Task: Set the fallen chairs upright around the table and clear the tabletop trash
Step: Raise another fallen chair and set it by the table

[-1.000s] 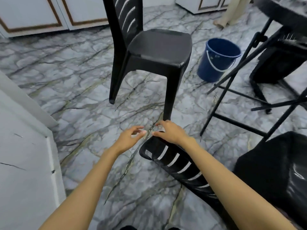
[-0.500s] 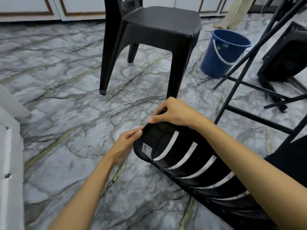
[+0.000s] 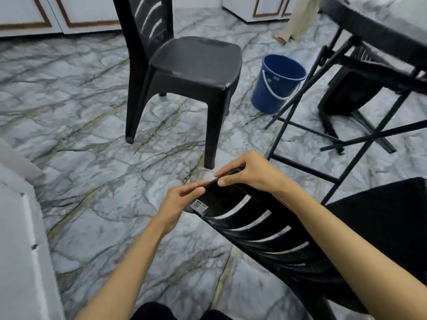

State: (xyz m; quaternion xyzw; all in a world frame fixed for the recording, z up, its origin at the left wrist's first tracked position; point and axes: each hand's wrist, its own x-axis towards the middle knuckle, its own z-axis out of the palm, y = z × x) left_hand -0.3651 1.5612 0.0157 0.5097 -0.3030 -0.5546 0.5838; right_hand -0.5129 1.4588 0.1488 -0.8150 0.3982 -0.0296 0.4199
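A black plastic chair (image 3: 265, 229) with a slatted back leans tilted at lower right, its backrest top raised off the marble floor. My left hand (image 3: 182, 202) grips the top rail's left corner near a white label. My right hand (image 3: 251, 174) clamps the same rail from above. A second black chair (image 3: 194, 63) stands upright straight ahead. The folding table (image 3: 374, 31) reaches in from the upper right, its top mostly out of view. A third black chair (image 3: 349, 93) sits under the table.
A blue bucket (image 3: 277, 84) stands on the floor between the upright chair and the table's crossed metal legs (image 3: 300, 125). White cabinets (image 3: 69, 17) line the far wall. A white panel (image 3: 20, 239) edges the left. Someone's trouser leg (image 3: 298, 19) shows at the top.
Both hands went from touching the fallen chair's backrest on the floor to gripping its top rail, and the backrest has risen off the floor. The view has tilted up slightly.
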